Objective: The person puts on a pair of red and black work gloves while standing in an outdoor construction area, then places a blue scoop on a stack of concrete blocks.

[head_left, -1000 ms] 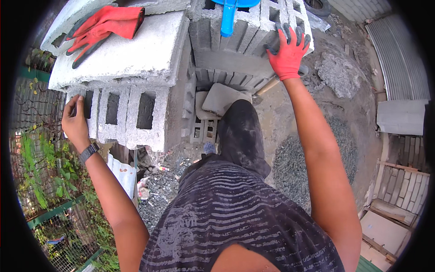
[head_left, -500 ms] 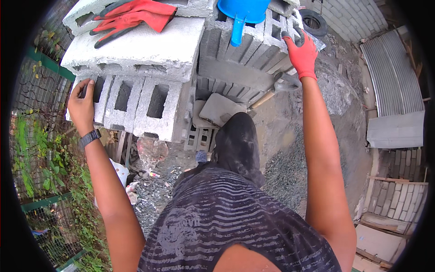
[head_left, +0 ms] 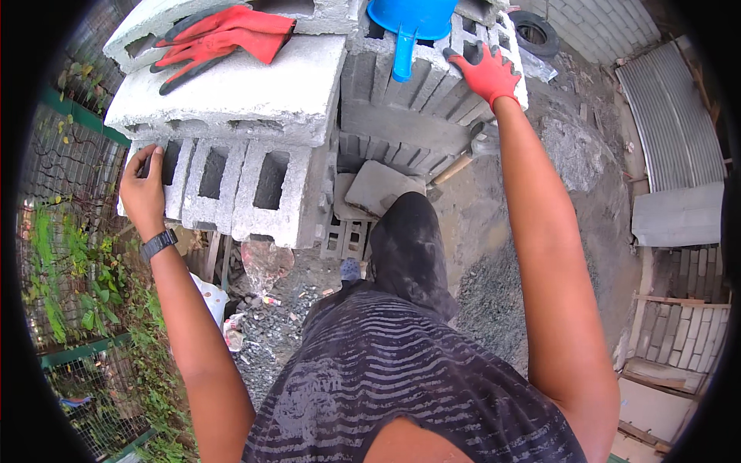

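Note:
My left hand (head_left: 143,189), bare and with a dark watch at the wrist, has its fingers curled on the left end of a row of grey hollow concrete blocks (head_left: 230,220). Its thumb lies beside the leftmost opening. My right hand (head_left: 491,76), in a red glove with dark fingertips, rests with fingers spread on top of another stack of hollow blocks (head_left: 397,81). A blue plastic dipper (head_left: 403,58) sits on that stack, its handle hanging over the front. On the white-grey slab-like blocks (head_left: 231,92) above my left hand lies an empty red and black glove (head_left: 224,42).
A shovel (head_left: 450,168) leans below the right stack, near flat slabs (head_left: 378,189). Gravel (head_left: 490,297) covers part of the ground. A wire fence with vines (head_left: 85,270) runs along the left. A tire (head_left: 534,35) and corrugated sheets (head_left: 671,116) are at the right.
My right hand has shifted left along the top of the right stack, toward the dipper, and its fingers have spread. My left hand stays at the block's end.

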Motion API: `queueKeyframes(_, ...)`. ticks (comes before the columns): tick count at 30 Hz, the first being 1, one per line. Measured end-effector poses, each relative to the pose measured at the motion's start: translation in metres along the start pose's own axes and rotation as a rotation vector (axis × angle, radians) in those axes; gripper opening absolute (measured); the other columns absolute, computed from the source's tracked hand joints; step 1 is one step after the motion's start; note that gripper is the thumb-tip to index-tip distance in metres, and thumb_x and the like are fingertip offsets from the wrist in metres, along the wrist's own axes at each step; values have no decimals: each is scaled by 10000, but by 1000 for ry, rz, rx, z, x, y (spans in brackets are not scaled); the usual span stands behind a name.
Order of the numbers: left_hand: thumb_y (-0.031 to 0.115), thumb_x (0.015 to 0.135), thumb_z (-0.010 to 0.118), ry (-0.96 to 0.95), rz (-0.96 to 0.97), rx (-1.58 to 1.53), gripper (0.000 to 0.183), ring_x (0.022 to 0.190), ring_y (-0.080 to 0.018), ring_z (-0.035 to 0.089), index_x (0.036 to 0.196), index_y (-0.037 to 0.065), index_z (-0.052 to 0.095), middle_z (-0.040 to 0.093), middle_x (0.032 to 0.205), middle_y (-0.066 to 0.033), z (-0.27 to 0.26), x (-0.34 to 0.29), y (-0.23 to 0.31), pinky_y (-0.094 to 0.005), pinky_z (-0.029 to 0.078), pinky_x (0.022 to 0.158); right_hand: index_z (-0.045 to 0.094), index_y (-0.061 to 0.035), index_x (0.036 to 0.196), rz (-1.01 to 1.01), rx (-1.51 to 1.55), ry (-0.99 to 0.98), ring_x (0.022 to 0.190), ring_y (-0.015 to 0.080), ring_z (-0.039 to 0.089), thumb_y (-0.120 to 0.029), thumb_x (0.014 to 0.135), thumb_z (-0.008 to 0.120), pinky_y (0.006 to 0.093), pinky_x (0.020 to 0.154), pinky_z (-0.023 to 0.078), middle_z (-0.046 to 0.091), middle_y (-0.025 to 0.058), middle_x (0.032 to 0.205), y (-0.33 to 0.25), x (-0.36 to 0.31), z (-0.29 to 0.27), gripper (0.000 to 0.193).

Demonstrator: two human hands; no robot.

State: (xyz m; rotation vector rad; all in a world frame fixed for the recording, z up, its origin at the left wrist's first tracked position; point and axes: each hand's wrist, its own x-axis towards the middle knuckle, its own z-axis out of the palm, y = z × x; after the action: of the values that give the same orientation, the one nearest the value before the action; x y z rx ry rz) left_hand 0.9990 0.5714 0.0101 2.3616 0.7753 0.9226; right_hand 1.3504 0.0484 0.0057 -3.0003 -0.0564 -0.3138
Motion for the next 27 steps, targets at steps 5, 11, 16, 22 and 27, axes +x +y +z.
queueKeyframes(5, 319, 949, 757, 5, 28, -23, 344, 1047, -239, 723, 1140, 33, 785, 782, 1097, -134, 2, 2, -1, -358, 527, 956, 359, -163, 1630, 18, 30, -19, 1550, 516, 204, -820, 871, 503, 671, 1233, 101, 247, 235, 1697, 3, 2, 2, 1014)
queueKeyframes(11, 315, 959, 740, -3, 21, 19, 335, 1072, -255, 717, 1125, 28, 787, 781, 1102, -147, 3, 3, -1, -378, 521, 980, 404, -229, 1612, 35, 76, 20, 1540, 492, 252, -630, 991, 452, 599, 1233, 221, 307, 167, 1691, 3, 5, 3, 741)
queueKeyframes(16, 313, 967, 729, -25, 38, 10, 340, 1075, -270, 714, 1110, 9, 781, 777, 1107, -166, 4, 3, 3, -388, 516, 996, 522, -216, 1523, 160, 441, -127, 1515, 339, 369, -547, 1000, 465, 579, 1215, 268, 398, 137, 1650, 36, 25, -39, 622)
queueKeyframes(22, 306, 973, 731, 0, 41, 1, 340, 1061, -243, 713, 1123, 4, 775, 777, 1095, -149, 8, 5, -2, -369, 517, 986, 419, -183, 1600, 206, 113, 142, 1539, 382, 322, -593, 978, 472, 561, 1235, 235, 344, 163, 1675, 62, 28, 2, 746)
queueKeyframes(27, 283, 970, 741, -16, -2, -60, 332, 1048, -222, 713, 1114, -14, 775, 779, 1094, -132, 5, 5, -13, -351, 518, 975, 405, -175, 1608, 222, 163, 130, 1534, 399, 327, -637, 948, 496, 547, 1227, 263, 344, 163, 1675, 57, 30, 6, 811)
